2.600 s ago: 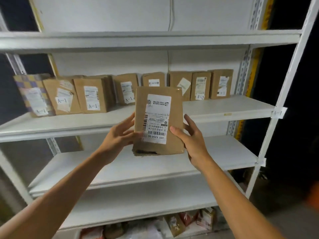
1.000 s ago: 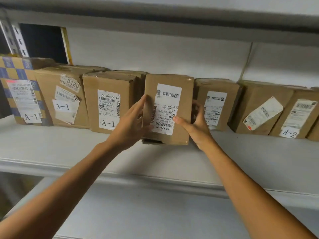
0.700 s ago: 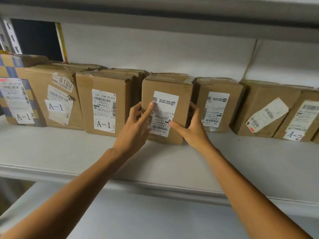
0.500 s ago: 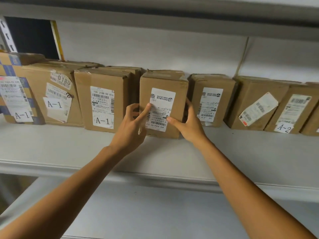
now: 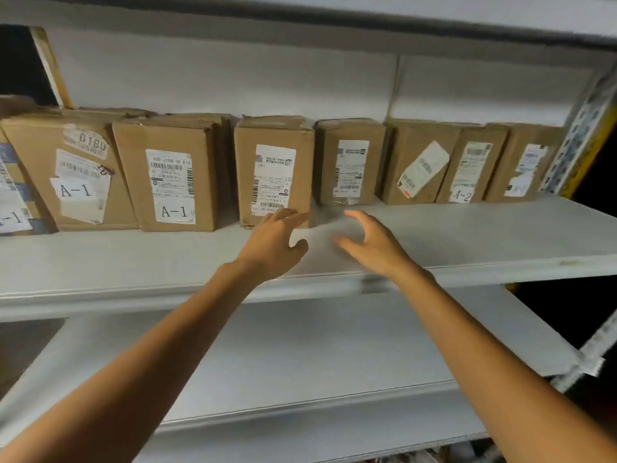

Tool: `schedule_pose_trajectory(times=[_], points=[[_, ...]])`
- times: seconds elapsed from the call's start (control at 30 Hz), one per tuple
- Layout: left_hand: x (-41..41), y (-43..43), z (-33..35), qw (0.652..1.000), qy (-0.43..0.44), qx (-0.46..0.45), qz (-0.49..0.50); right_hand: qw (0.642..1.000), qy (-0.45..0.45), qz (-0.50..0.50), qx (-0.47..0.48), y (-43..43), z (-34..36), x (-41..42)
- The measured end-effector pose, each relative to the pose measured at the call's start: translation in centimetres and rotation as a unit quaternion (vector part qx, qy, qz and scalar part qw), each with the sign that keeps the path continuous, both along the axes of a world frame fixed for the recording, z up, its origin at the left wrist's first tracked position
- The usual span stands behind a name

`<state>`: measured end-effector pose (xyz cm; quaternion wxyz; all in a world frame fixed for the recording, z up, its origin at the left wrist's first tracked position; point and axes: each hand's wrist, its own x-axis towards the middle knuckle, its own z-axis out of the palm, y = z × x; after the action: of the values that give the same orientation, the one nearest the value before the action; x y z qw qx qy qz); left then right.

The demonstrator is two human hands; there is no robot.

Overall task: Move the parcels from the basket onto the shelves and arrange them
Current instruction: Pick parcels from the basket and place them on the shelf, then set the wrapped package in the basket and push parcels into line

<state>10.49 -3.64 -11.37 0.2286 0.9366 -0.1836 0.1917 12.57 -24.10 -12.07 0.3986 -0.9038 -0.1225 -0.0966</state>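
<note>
Both my hands are empty, fingers spread loose. My left hand [image 5: 272, 243] hovers right by the bottom corner of the parcel [image 5: 273, 172]; my right hand [image 5: 369, 243] is off it. The parcel stands upright on the shelf [image 5: 467, 235], long axis vertical, label facing me, in the row.

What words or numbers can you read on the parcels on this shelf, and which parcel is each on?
"0180" and "A-1": leftmost full brown parcel
"100 J188 00 K15" and "A-1": second parcel
"A-2": narrow parcel near the right
Small print on the middle parcel and all other labels: blurred, unreadable.
</note>
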Motion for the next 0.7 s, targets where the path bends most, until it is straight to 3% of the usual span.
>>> schedule_pose_trajectory(times=[0.2,0.53,0.7], points=[[-2.0,-8.2,1.2,0.991,0.058,0.109,-0.052,0.991,-0.018,-0.073,-0.112,-8.9,0.6,-6.3],[-9.9,-30.2,-1.8,0.951,0.094,0.234,-0.178,0.968,0.047,-0.233,-0.074,-27.5,-3.7,-20.7],[-15.0,-39.5,-4.6,0.927,0.115,0.251,-0.255,0.944,0.086,-0.312,-0.060,-35.9,-6.9,-28.9]])
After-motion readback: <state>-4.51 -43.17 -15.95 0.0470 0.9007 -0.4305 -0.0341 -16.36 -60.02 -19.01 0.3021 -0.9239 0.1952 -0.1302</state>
